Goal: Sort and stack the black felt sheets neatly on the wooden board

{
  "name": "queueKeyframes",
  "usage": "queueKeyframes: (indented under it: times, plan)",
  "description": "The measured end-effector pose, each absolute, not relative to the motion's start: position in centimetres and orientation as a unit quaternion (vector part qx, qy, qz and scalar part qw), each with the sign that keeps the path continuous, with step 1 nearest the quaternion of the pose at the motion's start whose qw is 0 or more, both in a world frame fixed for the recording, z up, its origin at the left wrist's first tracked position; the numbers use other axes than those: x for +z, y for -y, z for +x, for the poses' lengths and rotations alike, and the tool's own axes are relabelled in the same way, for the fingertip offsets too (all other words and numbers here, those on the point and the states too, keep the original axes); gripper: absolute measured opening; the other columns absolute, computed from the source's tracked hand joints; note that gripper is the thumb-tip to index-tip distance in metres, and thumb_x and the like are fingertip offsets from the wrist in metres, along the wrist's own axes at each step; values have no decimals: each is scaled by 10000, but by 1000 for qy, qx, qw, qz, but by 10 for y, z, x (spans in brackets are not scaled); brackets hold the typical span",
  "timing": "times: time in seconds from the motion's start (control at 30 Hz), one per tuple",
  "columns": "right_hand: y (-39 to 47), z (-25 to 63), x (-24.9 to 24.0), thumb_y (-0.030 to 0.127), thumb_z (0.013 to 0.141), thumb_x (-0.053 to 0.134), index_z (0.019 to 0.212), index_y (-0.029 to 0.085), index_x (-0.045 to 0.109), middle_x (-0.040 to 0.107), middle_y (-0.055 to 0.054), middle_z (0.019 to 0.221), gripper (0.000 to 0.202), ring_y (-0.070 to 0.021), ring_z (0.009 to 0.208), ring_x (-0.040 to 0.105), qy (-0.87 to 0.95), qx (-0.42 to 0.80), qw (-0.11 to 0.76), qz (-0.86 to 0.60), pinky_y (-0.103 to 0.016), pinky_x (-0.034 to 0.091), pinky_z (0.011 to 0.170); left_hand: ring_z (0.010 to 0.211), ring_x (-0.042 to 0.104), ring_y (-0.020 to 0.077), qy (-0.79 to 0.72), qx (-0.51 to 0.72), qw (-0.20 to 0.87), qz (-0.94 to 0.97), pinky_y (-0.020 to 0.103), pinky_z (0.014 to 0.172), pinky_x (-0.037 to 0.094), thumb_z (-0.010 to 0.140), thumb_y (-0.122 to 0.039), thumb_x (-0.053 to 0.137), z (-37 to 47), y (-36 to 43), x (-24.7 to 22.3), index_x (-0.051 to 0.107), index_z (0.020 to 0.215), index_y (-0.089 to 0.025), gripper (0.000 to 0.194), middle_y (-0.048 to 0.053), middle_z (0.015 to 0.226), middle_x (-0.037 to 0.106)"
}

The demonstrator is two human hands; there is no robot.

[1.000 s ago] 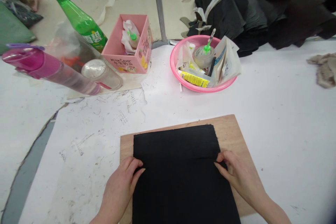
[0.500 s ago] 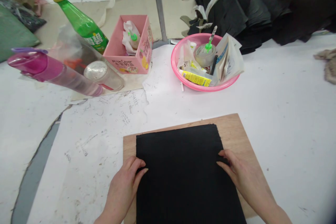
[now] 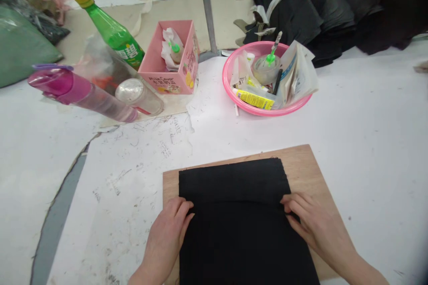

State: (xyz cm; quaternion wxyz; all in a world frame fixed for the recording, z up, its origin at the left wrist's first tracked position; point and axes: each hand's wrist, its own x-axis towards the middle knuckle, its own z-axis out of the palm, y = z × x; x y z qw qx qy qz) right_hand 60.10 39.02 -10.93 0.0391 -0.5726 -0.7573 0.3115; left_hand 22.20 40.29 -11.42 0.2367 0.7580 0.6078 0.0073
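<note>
Black fabric (image 3: pixel 237 240) lies on a wooden board (image 3: pixel 306 164), with a slight raised fold running across it between my hands. My left hand (image 3: pixel 167 231) pinches the fabric's left edge between thumb and fingers. At the right edge, my right hand (image 3: pixel 309 218) has its fingers closed on the fabric too. The fabric's far edge rests near the far edge of the board, and its near end runs out of view.
Beyond the board stands a pink basin (image 3: pixel 267 110) holding a jar and tubes. A pink box (image 3: pixel 167 81), a green bottle (image 3: pixel 112 31), a purple bottle (image 3: pixel 83 93) and a clear jar (image 3: pixel 138 96) are at the left. Dark fabric (image 3: pixel 321 13) is piled at the back right.
The view has shifted, so everything appears farther right. A raised crease now crosses the black fabric between my hands. Both hands remain at its side edges.
</note>
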Motion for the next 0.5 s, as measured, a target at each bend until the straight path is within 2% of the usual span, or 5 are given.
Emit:
queueKeyframes:
  times: [0.1, 0.23, 0.3, 0.37, 0.5]
  plan:
    - [-381, 606, -106, 229, 892, 498, 893, 271, 542, 613, -17, 1150, 60, -202, 1117, 543, 766, 332, 71, -547, -373, 480, 921, 1004, 580, 226, -574, -11, 207, 792, 369, 828, 528, 908, -157, 437, 222, -405, -114, 550, 1185, -255, 315, 75, 1104, 572]
    - [-369, 613, -104, 229, 884, 516, 924, 277, 581, 647, -25, 1118, 90, -206, 1105, 575, 752, 360, 99, -543, -356, 494, 938, 1097, 524, 231, -519, -55, 214, 826, 399, 905, 491, 836, -3, 398, 221, -410, -111, 470, 1311, -329, 581, 63, 1181, 536]
    - [-361, 617, -110, 248, 884, 519, 928, 276, 590, 648, -34, 1128, 89, -218, 1103, 583, 741, 366, 110, -553, -368, 493, 947, 1121, 501, 234, -498, -62, 220, 837, 406, 928, 470, 819, 16, 411, 222, -415, -108, 547, 1218, -312, 534, 60, 1199, 523]
    - [-354, 619, -118, 274, 888, 516, 937, 275, 581, 639, -39, 1152, 81, -220, 1106, 585, 728, 366, 119, -567, -374, 488, 957, 1094, 500, 236, -487, -69, 227, 840, 398, 907, 467, 828, -6, 453, 223, -419, -103, 615, 1052, -258, 374, 61, 1164, 531]
    - [-351, 616, -132, 402, 884, 527, 974, 276, 549, 656, -44, 1113, 157, -216, 1028, 630, 691, 351, 125, -620, -341, 538, 861, 909, 532, 212, -476, -98, 253, 836, 357, 792, 473, 869, -72, 472, 228, -430, -95, 609, 882, -211, 195, 42, 941, 580]
